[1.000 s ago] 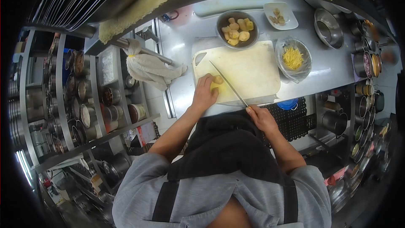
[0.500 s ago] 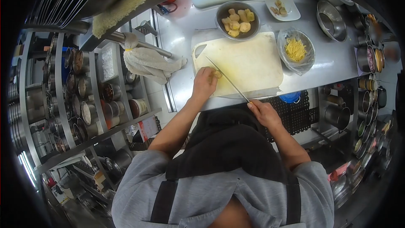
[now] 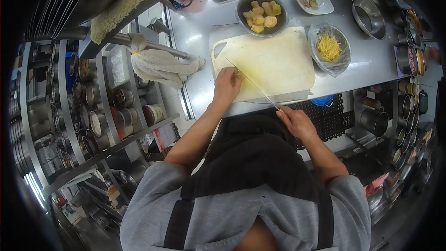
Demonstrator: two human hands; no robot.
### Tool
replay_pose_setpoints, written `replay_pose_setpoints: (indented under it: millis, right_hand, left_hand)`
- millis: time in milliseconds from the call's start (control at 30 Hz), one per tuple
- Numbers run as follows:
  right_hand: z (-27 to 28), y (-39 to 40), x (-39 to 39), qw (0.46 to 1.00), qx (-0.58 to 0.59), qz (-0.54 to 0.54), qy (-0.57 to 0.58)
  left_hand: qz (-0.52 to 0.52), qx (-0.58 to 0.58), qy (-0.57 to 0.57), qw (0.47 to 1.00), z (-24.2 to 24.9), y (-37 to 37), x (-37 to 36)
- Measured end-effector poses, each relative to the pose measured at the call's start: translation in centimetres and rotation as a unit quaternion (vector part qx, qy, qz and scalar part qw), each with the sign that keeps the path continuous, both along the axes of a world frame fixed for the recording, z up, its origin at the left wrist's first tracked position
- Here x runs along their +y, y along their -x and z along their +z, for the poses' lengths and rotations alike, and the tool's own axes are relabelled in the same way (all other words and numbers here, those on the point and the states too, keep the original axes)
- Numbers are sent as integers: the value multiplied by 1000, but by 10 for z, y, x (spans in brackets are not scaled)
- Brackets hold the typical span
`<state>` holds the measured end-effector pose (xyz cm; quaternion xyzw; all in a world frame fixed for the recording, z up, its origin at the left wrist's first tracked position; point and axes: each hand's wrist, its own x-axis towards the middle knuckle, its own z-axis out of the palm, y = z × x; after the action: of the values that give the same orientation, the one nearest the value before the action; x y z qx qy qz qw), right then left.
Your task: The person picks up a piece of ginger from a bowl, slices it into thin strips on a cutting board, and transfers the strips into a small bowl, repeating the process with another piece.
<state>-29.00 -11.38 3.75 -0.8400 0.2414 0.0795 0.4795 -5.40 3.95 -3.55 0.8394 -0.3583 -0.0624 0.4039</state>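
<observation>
My left hand [image 3: 227, 85] is closed with bent fingers on a piece of ginger at the left side of the white cutting board [image 3: 278, 60]; the fingers cover most of it. In my right hand [image 3: 297, 122] is the handle of a long knife [image 3: 255, 88]. Its blade slants across the board, right beside my left fingertips. Behind the board stands a metal bowl [image 3: 241, 20] with several peeled ginger chunks [image 3: 270, 21]. To the right, a bag-lined bowl [image 3: 344, 62] holds thin yellow strips [image 3: 329, 48].
A white square dish [image 3: 328, 5] with small scraps sits at the back, near an upright-leaning metal bowl [image 3: 367, 18]. A cloth [image 3: 160, 67] hangs off a bar at the left. Racks of pots [image 3: 93, 97] flank the steel table [image 3: 190, 28].
The view has shifted slightly. My left fingers now cover more of the ginger piece, and the knife blade lies closer against them.
</observation>
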Motion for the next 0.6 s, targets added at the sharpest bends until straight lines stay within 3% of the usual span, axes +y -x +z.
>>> replay_pose_setpoints:
  millis: [300,600]
  right_hand:
    - [-47,-57,1,999,-14,21,-35]
    - [-13,-29,-2,1000,-10,18,-9]
  left_hand:
    - [18,47,9,999,-4,2,-1]
    - [17,53,3,998,1,2,0]
